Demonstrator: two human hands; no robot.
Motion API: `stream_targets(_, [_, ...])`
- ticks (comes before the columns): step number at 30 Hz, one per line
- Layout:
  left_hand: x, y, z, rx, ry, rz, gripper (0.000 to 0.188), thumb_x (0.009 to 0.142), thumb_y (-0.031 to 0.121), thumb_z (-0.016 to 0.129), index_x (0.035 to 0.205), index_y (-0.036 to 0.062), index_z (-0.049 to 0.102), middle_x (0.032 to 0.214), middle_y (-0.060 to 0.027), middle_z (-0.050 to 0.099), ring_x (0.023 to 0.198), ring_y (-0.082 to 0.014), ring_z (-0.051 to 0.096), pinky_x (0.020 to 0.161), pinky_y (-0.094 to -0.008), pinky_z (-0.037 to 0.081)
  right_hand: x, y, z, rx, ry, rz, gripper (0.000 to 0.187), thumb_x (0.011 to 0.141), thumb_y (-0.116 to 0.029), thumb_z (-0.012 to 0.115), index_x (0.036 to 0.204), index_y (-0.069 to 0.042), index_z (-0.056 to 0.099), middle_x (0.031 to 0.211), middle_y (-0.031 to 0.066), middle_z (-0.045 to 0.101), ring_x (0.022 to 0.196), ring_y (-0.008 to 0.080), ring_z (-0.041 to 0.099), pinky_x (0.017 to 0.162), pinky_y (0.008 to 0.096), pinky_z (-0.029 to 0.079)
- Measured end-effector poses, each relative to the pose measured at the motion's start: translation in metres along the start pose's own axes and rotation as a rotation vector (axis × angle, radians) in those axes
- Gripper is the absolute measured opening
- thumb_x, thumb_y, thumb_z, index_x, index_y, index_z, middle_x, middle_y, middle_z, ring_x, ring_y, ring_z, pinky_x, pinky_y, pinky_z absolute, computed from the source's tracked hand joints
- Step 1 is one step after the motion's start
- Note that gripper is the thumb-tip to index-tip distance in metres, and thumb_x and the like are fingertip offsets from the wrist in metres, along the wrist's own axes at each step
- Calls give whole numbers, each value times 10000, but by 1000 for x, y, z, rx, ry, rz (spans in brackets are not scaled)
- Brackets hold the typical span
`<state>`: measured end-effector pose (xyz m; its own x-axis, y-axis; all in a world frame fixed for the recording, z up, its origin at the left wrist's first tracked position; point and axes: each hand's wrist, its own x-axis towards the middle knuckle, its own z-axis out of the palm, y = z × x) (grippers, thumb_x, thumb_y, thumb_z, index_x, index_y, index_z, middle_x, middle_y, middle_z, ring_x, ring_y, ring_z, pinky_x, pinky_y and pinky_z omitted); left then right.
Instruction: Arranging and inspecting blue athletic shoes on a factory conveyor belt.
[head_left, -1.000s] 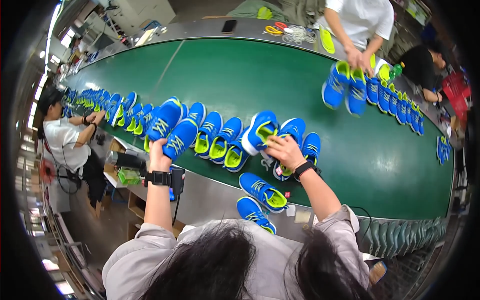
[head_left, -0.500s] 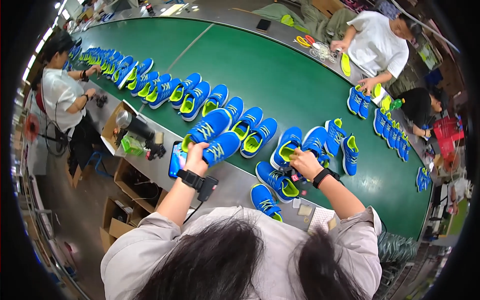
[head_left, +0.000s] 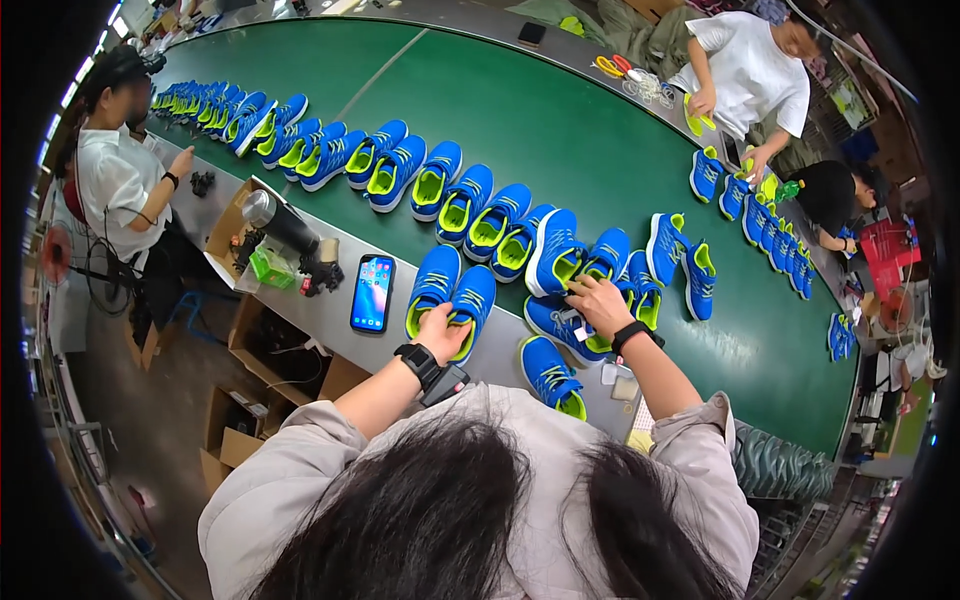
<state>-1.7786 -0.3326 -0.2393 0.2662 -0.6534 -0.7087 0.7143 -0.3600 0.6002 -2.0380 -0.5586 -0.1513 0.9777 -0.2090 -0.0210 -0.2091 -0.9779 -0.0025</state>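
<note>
The left hand (head_left: 440, 330) is gripping a pair of blue lace-up sneakers (head_left: 435, 272) at their lime-lined heels, its thumb and fingers closing over the collars while the toes are pointing away from the wrist. The right hand (head_left: 598, 306) is bending its fingers at the heel of a white-soled blue sneaker (head_left: 553, 245) leaning just beyond it; how firmly they are holding the shoe, I cannot tell. Nearer the body than the right hand, a loose blue sneaker (head_left: 548, 368) is lying on the grey table edge. Just left of the left hand, a lit smartphone (head_left: 372, 293) is lying face up, and farther left a dark flask (head_left: 285, 222) is sitting near a green packet (head_left: 270, 266). Beyond both hands, a row of blue sneakers (head_left: 397, 172) is stretching leftward along the green work surface (head_left: 520, 115). Well beyond the right hand, a co-worker in a white shirt (head_left: 745, 75) is handling a lime insole (head_left: 695, 118)
</note>
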Motion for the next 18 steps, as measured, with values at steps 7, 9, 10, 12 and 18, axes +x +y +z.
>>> stream_targets(7, [-102,58,9,650,151,-7,433,845,244,622,1184,60,427,1069,-194,537,881,-323,604,794,-395,497,-79,-56,-15,367,52,462,394,707,1,596,1089,-87,556,1025,97,624,1052,288,547,816,396,436])
stream_targets(9, [-84,25,-20,1188,117,408,487,732,292,716,1138,123,509,1117,-224,486,1041,-361,491,851,-434,425,-90,-64,6,504,-91,616,423,719,36,561,1121,-72,487,1006,142,612,1048,336,538,819,431,454])
stream_targets(10, [-96,28,-3,1427,95,476,518,712,310,732,1153,150,514,1139,-241,470,1090,-376,450,882,-455,394,-96,-69,9,596,-111,653,422,729,61,528,1126,-54,441,1029,178,591,1058,367,523,826,450,460])
stream_targets(12, [-108,25,25,1676,61,547,550,692,329,748,1168,177,519,1161,-258,454,1140,-392,409,913,-476,363,-111,-81,12,678,-24,622,426,724,69,526,1122,-49,429,1043,186,580,1057,377,517,831,446,456])
stream_targets(18, [-102,4,21,2099,-61,622,505,625,346,778,1068,173,607,1194,-292,450,1113,-392,429,924,-472,341,-149,-128,-3,758,-14,612,450,674,99,563,1081,-24,414,1042,186,550,1070,397,486,889,424,435])
